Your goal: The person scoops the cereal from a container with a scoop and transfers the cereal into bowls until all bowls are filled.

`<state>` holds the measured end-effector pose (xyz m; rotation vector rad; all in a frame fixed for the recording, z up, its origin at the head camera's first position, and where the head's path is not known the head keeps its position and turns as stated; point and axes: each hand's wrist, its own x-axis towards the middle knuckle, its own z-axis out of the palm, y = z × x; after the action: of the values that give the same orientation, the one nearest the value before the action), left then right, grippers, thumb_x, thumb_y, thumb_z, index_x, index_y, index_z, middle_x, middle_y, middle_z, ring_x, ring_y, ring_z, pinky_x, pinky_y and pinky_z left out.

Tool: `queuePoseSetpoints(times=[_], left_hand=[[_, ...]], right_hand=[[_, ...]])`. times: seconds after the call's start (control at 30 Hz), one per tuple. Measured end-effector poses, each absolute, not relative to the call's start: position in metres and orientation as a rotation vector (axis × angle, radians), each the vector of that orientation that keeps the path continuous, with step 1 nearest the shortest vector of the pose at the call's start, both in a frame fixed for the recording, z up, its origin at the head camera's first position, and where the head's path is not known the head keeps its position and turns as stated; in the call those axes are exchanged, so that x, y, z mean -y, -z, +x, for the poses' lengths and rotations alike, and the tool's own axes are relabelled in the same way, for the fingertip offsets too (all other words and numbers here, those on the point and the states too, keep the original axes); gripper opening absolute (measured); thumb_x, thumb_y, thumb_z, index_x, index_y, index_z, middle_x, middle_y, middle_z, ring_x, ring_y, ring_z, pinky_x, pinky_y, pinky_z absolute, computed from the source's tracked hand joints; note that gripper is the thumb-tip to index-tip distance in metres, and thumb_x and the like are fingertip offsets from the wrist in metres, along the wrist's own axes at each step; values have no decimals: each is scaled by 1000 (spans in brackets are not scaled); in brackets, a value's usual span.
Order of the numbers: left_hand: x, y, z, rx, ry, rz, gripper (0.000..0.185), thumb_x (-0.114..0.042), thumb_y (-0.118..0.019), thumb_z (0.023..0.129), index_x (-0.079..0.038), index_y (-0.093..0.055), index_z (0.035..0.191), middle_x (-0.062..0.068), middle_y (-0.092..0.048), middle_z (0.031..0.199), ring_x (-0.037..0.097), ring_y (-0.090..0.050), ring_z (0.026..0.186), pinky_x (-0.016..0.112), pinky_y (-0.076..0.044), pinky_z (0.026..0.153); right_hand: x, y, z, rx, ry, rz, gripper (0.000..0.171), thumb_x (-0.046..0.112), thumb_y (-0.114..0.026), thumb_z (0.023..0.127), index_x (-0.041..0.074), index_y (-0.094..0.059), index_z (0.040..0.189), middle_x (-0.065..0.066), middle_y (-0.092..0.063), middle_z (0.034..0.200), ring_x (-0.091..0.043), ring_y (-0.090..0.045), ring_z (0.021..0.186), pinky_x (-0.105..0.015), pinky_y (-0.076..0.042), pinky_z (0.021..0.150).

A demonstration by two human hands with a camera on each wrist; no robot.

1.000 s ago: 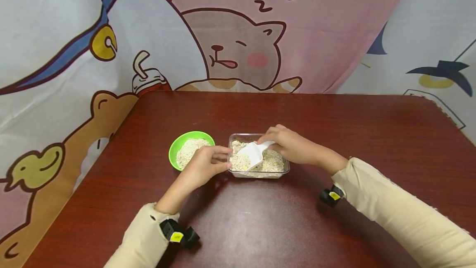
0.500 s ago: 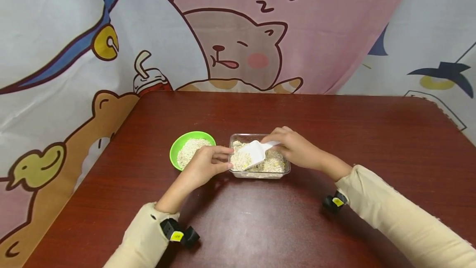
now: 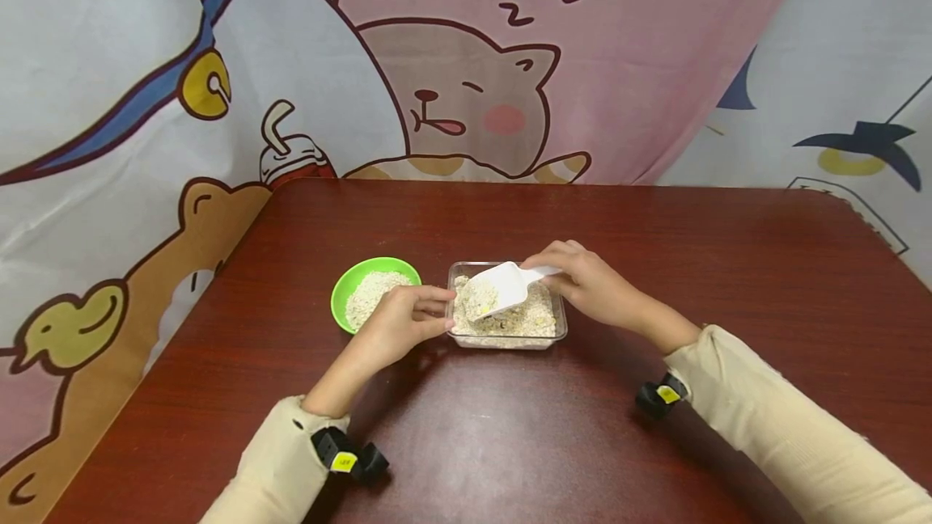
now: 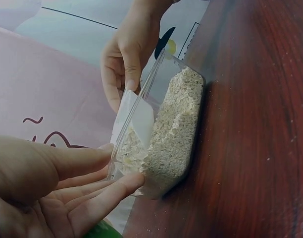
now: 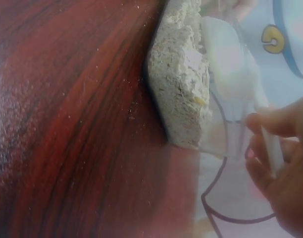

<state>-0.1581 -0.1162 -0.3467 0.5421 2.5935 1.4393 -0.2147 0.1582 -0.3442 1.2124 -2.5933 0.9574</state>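
Observation:
A clear rectangular container [image 3: 510, 341] of oat flakes stands on the table. My right hand [image 3: 590, 280] grips the handle of a white scoop [image 3: 514, 281], thumb and fingers curled round it in the right wrist view. The scoop's bowl carries a heap of oat flakes [image 3: 480, 297] and sits over the container, its mouth toward the left end. My left hand [image 3: 396, 320] touches the container's left end with fairly straight fingers, the tips at the rim and wall in the left wrist view. A green bowl [image 3: 341, 297] with more oat flakes stands behind this hand, which partly hides it.
The dark red wooden table [image 3: 619, 459] reaches back to a cartoon-printed cloth [image 3: 626, 63]. A black wrist camera [image 3: 349, 455] is strapped to the left sleeve, and another wrist camera [image 3: 661, 396] to the right one. Tiny crumbs dot the tabletop.
My right hand has drawn the scoop back to the right and lifted it out of the oats with flakes in its bowl. The left hand, container and green bowl stay in place.

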Motion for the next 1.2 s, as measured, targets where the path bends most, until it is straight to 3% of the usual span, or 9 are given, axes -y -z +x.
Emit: queuePoseSetpoints(times=[0.33, 1.2], left_hand=[[118, 344, -159, -2619, -1396, 540, 34, -3, -68, 81, 5, -61, 113, 19, -66, 99, 26, -65, 87, 31, -51, 74], [129, 336, -157, -2633, -1429, 573, 31, -5, -69, 79, 2, -64, 109, 11, -68, 90, 21, -65, 79, 32, -51, 73]], right_hand=[[-165, 343, -216, 2561, -990, 1151, 32, -9, -64, 79, 5, -65, 108, -3, -61, 96, -18, -48, 89, -35, -39, 72], [-166, 339, -216, 2458, -1050, 1118, 29, -6, -60, 84, 3, -63, 111, -3, -61, 99, -17, -48, 88, -34, -36, 72]])
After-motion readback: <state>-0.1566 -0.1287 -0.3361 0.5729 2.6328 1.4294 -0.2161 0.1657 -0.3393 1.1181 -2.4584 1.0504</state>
